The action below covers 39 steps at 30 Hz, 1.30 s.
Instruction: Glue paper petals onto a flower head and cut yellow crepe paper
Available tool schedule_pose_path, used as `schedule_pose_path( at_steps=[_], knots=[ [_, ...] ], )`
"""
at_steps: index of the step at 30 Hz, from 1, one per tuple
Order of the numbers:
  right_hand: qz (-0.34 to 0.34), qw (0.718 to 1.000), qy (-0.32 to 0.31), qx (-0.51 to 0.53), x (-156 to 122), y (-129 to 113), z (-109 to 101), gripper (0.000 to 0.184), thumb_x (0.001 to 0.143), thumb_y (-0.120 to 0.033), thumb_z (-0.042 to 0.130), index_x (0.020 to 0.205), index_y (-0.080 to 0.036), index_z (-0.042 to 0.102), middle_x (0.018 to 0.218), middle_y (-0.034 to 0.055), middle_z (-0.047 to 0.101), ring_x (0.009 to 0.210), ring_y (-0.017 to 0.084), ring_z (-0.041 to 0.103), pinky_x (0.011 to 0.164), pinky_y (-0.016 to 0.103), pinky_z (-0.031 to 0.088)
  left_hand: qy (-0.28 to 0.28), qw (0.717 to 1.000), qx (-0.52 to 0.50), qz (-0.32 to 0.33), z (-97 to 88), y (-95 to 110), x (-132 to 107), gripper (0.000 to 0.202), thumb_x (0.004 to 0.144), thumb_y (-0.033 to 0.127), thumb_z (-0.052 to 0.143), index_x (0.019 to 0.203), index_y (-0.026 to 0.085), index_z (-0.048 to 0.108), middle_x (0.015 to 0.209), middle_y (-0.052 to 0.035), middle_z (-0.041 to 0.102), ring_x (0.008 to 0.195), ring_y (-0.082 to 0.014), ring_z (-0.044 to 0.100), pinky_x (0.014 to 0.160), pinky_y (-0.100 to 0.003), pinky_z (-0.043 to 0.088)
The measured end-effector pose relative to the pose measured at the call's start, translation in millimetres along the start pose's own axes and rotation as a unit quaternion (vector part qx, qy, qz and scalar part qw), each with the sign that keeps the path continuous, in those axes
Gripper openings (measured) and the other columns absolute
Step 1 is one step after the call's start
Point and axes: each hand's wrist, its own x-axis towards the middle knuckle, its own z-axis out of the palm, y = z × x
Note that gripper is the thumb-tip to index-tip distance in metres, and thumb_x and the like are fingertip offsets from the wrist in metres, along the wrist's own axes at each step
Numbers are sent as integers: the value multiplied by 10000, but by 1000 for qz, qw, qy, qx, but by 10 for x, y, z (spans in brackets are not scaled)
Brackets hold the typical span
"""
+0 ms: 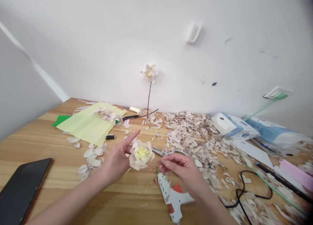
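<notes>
A white flower with a yellow centre [141, 152] faces up between my hands. My left hand [119, 156] grips it from behind, index finger stretched out and the other fingers mostly hidden. To the right of the bloom my right hand [177, 164] is closed in a pinch, and whatever its fingertips hold is too small or hidden to make out. Just below these fingertips points the nozzle of a white glue gun [166, 189], which lies on the table. Scissors [160, 151] lie behind my right hand, partly covered by it.
Dried petals [188, 127] are heaped along the wall. A finished flower on a stem [149, 73] leans there. Yellow paper [90, 124] and loose petals [93, 155] lie left, beside a phone [24, 186]. A black cable [241, 192] and tissue pack [234, 127] lie right.
</notes>
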Motion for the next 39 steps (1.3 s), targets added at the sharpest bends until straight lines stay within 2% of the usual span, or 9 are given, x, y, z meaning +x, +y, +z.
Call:
schedule_pose_path(
  at_steps=[5,9,13,20,27,30,34,37,39],
  knots=[
    [-30,995,57,-73,-39,56,-289,225,628,-424,741,732,-225,731,749,39,724,622,152,644,630,259,519,-33,975,214,55,25,-340,-90,763,690,99,490,1398,242,245,616,49,659,578,-136,592,574,-219,437],
    [-11,989,71,-130,-95,251,-487,264,651,-450,712,770,-214,727,788,64,722,741,211,656,730,333,525,-105,959,226,137,108,-609,-208,789,719,74,480,1404,314,170,1040,-19,695,900,-174,650,769,-282,485],
    [-11,980,52,-194,-169,352,-581,258,689,-430,672,813,-209,720,867,74,722,820,239,657,787,360,513,-142,923,302,191,153,-712,-263,728,758,60,451,1393,313,200,1114,-54,657,1023,-210,601,831,-342,485],
    [-45,952,5,-303,-247,266,-586,202,776,-272,556,908,-215,697,988,72,691,924,243,626,823,365,487,-173,912,290,235,114,-611,-246,603,823,107,447,1373,288,278,1122,-53,654,1095,-204,559,968,-394,405],
    [-43,958,5,-283,-233,288,-591,190,787,-315,561,875,-220,699,958,78,696,911,261,625,819,394,480,-241,891,298,244,-116,-312,-207,525,843,86,386,1331,280,368,1247,-60,573,1155,-190,515,1042,-399,309],
    [-43,959,3,-280,-237,284,-578,193,797,-319,550,881,-225,697,968,73,693,921,263,622,824,398,474,-224,886,325,245,-192,-264,-185,509,821,57,394,1287,262,415,1216,-56,590,1131,-180,529,1061,-403,275],
    [-38,960,-2,-276,-255,260,-545,194,807,-320,543,887,-221,690,966,77,691,927,265,620,820,395,474,-172,883,369,232,-230,-282,-168,383,778,71,451,1121,230,518,986,-39,668,952,-189,609,1034,-427,305],
    [-35,960,-5,-278,-257,249,-520,201,814,-338,538,887,-228,690,968,71,690,923,256,620,808,378,479,-155,899,350,211,-236,-291,-185,337,804,89,426,1077,245,548,879,-20,684,889,-186,625,994,-407,353],
    [-35,959,-3,-282,-254,250,-510,204,813,-353,542,879,-233,693,963,67,691,923,252,618,799,368,481,-168,915,312,195,-248,-284,-207,362,817,105,425,1115,271,546,927,-20,691,974,-204,607,966,-389,382]
  ],
)
